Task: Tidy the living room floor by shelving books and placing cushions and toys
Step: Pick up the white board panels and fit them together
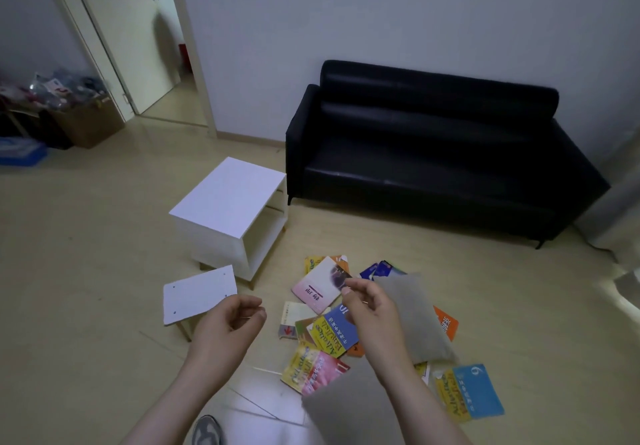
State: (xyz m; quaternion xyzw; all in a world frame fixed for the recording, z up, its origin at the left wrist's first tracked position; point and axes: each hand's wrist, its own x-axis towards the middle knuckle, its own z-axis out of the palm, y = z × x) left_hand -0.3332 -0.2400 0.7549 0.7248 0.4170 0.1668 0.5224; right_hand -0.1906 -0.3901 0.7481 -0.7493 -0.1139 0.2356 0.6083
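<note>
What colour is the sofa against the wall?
Black, with a glossy, leather-like surface. The sofa shows clearly in the head view, the only one given.

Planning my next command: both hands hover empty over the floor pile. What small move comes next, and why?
Probably lower the right hand onto the grey cushion beside it and grip it: it lies across several books, the left hand holds nothing too, and the sofa stands just beyond.

- I see colourful books [334, 332] strewn flat and overlapping on the floor, lower centre-right.
- A grey cushion [412, 313] lies tilted across them.
- A second grey cushion [346, 406] covers the pile's bottom-centre edge.
- The white shelf unit [228, 198] stands upright mid-frame.
</note>
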